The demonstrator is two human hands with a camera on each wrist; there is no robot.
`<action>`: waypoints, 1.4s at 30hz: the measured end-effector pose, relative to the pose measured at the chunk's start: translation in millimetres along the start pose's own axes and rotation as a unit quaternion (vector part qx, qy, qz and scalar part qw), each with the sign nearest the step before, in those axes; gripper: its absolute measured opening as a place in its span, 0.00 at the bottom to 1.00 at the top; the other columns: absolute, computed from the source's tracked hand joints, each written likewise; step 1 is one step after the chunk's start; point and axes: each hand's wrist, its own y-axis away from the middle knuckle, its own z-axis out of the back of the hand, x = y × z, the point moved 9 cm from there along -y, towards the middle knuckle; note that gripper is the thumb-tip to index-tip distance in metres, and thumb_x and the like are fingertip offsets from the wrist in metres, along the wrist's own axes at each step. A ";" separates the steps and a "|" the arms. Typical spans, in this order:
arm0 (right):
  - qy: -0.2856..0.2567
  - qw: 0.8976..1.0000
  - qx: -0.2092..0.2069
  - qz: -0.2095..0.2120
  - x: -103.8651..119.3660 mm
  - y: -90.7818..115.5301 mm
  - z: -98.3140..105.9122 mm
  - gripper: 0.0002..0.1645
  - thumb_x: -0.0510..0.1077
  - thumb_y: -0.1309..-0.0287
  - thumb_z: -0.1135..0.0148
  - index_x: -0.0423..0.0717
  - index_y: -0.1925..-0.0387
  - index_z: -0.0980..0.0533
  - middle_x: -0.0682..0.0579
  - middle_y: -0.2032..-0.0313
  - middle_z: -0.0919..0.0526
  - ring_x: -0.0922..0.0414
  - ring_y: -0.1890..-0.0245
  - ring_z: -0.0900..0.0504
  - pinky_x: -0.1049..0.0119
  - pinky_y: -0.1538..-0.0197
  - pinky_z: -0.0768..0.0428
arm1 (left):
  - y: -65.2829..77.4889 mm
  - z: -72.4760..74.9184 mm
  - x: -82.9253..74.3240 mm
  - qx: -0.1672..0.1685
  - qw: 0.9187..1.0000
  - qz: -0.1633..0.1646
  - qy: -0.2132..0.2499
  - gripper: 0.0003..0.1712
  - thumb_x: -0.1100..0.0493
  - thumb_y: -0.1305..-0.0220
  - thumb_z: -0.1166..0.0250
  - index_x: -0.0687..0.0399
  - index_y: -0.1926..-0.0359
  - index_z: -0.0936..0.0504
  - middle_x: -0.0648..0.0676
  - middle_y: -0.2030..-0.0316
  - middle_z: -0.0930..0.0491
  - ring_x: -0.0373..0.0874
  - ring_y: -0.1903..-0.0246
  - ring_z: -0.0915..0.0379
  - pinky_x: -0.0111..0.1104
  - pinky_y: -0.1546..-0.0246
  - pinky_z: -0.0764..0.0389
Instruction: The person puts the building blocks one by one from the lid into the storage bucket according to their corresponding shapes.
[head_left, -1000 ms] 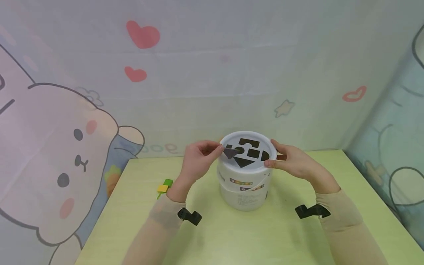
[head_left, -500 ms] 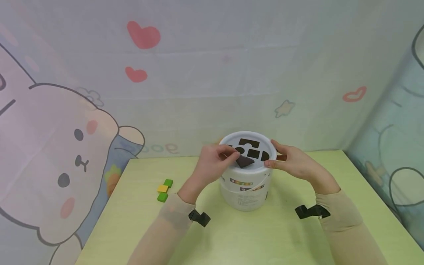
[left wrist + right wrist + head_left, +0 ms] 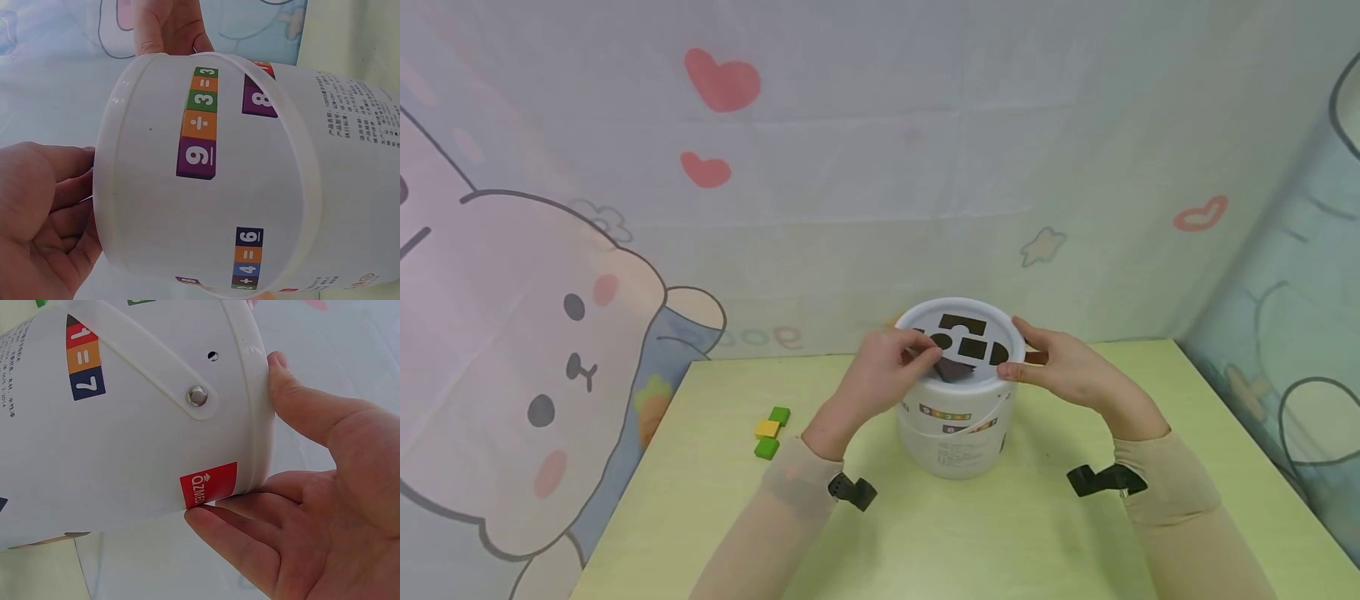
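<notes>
A white bucket [image 3: 951,437] with a shape-sorter lid [image 3: 988,318] stands upright on the table. My left hand [image 3: 880,367] is over the lid's left side, its thumb and fingertips pinching a dark purple triangular block [image 3: 955,370] at the triangular hole. The fingertips partly cover the block, and in the left wrist view the bucket's rim [image 3: 115,162] hides it. My right hand [image 3: 1067,367] grips the lid's right edge, thumb on the rim and fingers around the bucket's side. In the right wrist view those fingers [image 3: 231,537] lie by a red label [image 3: 209,485].
Two green blocks [image 3: 767,448] and a yellow block [image 3: 767,429] lie on the table [image 3: 970,542] to the left of the bucket. A bucket handle [image 3: 306,162] hangs down the front. Behind the table is a printed cloth backdrop [image 3: 880,208].
My left hand has moved right across the lid, taking the purple block from the left edge to the triangular hole, where it now sits lower. The right hand stays on the rim.
</notes>
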 end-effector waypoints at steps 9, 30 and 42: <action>0.003 1.000 0.001 -0.005 0.8 1.2 -0.8 0.60 0.58 0.28 0.30 0.36 0.15 0.55 0.31 0.24 0.33 0.33 0.29 0.27 0.35 0.31 0.26 | -2.2 1.1 -1.4 0.004 0.999 -0.017 -0.038 0.07 0.62 0.25 0.31 0.59 0.57 0.08 0.53 0.55 0.11 0.45 0.58 0.18 0.35 0.54 0.17; 0.003 1.000 0.005 -0.002 3.8 0.6 -1.7 0.60 0.58 0.28 0.30 0.37 0.15 0.55 0.32 0.25 0.32 0.34 0.29 0.26 0.35 0.32 0.25 | 0.2 4.8 3.7 -0.013 1.000 -0.015 -0.019 0.06 0.63 0.29 0.28 0.60 0.55 0.08 0.54 0.54 0.11 0.46 0.55 0.18 0.35 0.52 0.17; 0.010 1.000 -0.002 -0.004 1.9 3.4 1.2 0.60 0.60 0.28 0.30 0.37 0.15 0.53 0.32 0.24 0.33 0.34 0.29 0.26 0.34 0.31 0.26 | 21.1 39.8 25.0 -0.109 0.988 -0.064 0.088 0.10 0.63 0.28 0.28 0.61 0.50 0.09 0.53 0.53 0.10 0.46 0.55 0.14 0.41 0.56 0.11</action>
